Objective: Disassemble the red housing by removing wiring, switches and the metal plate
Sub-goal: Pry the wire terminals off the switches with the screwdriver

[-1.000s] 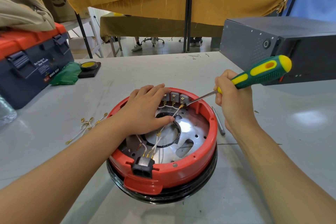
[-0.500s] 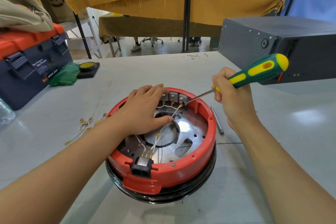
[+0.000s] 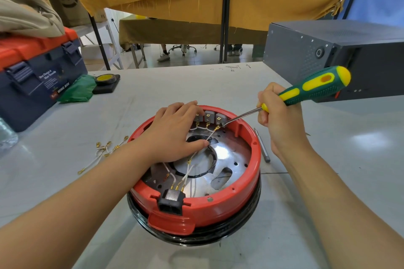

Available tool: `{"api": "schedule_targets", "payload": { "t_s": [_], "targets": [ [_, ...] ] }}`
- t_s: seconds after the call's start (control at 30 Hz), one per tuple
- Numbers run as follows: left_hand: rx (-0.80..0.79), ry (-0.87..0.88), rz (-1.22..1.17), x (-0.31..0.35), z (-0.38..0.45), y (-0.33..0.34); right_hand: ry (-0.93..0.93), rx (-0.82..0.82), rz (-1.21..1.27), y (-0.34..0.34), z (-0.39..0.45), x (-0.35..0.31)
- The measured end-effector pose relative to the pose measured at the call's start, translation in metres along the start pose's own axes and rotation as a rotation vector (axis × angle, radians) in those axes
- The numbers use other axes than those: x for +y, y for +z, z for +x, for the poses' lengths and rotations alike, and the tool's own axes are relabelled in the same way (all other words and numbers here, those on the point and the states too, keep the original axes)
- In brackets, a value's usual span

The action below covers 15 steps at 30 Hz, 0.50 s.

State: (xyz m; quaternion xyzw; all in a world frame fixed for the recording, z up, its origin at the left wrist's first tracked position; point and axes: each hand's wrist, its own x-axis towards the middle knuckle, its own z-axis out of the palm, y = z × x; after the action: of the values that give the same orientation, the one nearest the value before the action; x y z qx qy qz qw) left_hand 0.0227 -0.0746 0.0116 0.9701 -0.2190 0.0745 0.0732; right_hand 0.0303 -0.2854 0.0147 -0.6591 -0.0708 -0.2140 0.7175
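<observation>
- Head view: round red plastic housing (image 3: 218,205) sits on a black ring base on the pale grey table (image 3: 175,85), centre, near the front edge.
- Left hand (image 3: 175,131) lies palm-down inside the housing, fingers straight, reaching to the far rim; thumb tip presses a thin white wire (image 3: 197,150).
- Right hand (image 3: 277,120) curls round the green-and-yellow-handled screwdriver (image 3: 312,87); blade tip touches the rightmost of three grey switch blocks (image 3: 219,119) at the far inner wall.
- Shiny perforated metal plate (image 3: 231,157) lies in the housing floor; white wires run across it to a black socket (image 3: 171,202) at the near rim.
- Loose white wires with brass terminals (image 3: 105,150) lie on the table, left of the housing.
- Blue-and-orange toolbox (image 3: 37,72) far left; dark grey metal box (image 3: 328,54) far right.
</observation>
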Motion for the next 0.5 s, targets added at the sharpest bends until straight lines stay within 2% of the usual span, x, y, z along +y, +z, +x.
{"api": "schedule_targets", "payload": {
  "t_s": [0.27, 0.5],
  "targets": [
    [0.004, 0.016, 0.015, 0.001, -0.001, -0.001, 0.079, 0.093, 0.025, 0.007, -0.003, 0.001],
    [-0.022, 0.003, 0.019, 0.001, -0.001, -0.001, -0.014, 0.026, -0.027, 0.012, -0.008, -0.002]
  ]
}}
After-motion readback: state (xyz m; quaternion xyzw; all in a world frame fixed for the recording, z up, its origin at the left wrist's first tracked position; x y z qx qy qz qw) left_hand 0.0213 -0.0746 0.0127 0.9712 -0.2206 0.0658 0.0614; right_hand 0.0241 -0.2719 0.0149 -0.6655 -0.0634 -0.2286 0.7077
